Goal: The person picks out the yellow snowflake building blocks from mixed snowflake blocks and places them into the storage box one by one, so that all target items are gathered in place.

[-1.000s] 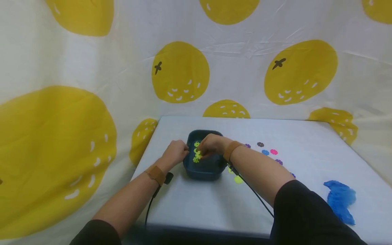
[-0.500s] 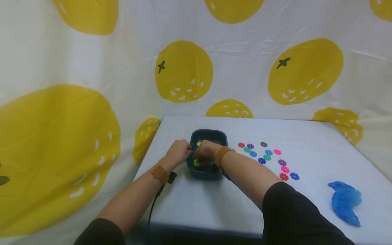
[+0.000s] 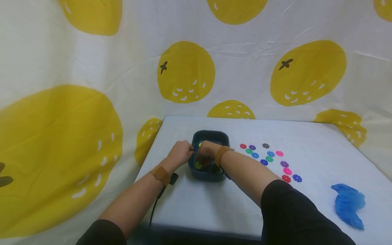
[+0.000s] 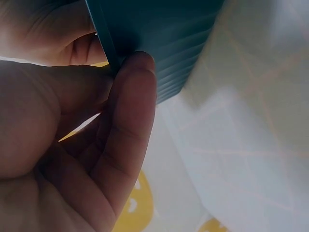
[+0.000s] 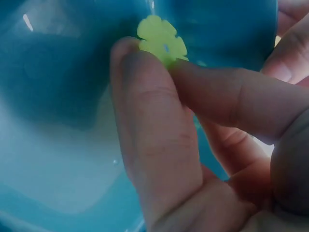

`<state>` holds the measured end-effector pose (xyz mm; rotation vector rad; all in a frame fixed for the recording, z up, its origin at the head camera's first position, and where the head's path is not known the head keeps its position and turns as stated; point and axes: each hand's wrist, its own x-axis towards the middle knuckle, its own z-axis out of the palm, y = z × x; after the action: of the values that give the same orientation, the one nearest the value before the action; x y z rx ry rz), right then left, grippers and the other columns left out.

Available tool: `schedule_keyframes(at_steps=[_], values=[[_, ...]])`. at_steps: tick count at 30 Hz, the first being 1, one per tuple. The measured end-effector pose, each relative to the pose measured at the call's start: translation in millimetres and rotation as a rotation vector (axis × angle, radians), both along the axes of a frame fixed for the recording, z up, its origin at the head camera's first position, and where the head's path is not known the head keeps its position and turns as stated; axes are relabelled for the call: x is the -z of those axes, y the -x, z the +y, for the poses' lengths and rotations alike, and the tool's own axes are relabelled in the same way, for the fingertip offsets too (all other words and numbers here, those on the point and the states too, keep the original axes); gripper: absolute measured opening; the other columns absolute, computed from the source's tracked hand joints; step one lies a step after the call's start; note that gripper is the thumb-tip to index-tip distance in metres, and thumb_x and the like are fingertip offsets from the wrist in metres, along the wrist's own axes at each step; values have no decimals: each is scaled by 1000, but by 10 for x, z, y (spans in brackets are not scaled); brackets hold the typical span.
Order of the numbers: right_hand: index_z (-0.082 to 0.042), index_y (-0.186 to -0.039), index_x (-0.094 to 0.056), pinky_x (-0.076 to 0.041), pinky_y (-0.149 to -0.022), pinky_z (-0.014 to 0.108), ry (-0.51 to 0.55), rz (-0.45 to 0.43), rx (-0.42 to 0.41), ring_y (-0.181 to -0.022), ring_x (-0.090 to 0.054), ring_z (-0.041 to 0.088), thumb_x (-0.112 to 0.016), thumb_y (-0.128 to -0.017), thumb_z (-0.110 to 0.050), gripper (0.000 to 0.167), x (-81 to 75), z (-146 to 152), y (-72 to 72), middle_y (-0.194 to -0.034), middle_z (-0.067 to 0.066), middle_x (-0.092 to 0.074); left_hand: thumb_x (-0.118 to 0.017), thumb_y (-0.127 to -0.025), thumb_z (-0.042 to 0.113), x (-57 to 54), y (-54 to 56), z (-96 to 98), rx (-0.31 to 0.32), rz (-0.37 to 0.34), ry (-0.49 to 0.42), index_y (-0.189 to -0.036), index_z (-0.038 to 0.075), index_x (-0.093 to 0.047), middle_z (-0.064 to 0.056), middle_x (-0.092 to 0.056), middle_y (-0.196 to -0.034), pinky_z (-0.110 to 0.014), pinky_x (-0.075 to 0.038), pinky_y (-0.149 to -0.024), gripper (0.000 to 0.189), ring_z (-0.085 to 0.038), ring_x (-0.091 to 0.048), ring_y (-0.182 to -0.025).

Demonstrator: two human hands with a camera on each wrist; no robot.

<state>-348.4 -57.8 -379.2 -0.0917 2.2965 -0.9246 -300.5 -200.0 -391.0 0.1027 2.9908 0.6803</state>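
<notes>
Fruit-printed sheeting (image 3: pixel 242 68) hangs behind a white tabletop (image 3: pixel 232 211). At ten o'clock sits a teal bin (image 3: pixel 206 176); the left hand (image 3: pixel 180 152) pinches the rim (image 4: pixel 101 31) at nine o'clock, apparently to steady it. Inside, the right hand (image 3: pixel 209 149) pinches a yellow-green flower piece (image 5: pixel 157 38) (by its edge, perhaps exposing petals). Multicoloured flower pieces (image 3: pixel 269 159) lie at the bin's three o'clock.
</notes>
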Motion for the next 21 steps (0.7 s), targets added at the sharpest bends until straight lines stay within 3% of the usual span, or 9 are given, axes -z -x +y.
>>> schedule_keyframes(at_steps=[7,13,21], values=[[-1,-100,-71,-59,-82,40,-155,46,-16,-85,-71,30,-80,-87,-12,19,44,-36,65,-93,16,-72,-62,-103,15,1,-6,0,-15,-32,-25,-110,3,-79,-5,-69,-78,-27,-51,-60,21,-19,-62,-70],[-1,-102,-69,-60,-79,39,-152,104,-16,-85,-71,30,-76,-89,-9,17,31,-49,22,-93,16,-71,-62,-103,16,-6,-6,3,-17,-43,-31,-110,4,-79,-5,-67,-75,-27,-48,-57,21,-18,-59,-66],[-3,-106,-69,-57,-93,45,-224,180,-98,-91,-66,29,-74,-91,-10,18,-8,-26,-26,-93,13,-69,-63,-103,16,-7,-5,11,-23,-48,-33,-112,4,-79,-4,-69,-80,-27,-50,-60,22,-19,-61,-70]])
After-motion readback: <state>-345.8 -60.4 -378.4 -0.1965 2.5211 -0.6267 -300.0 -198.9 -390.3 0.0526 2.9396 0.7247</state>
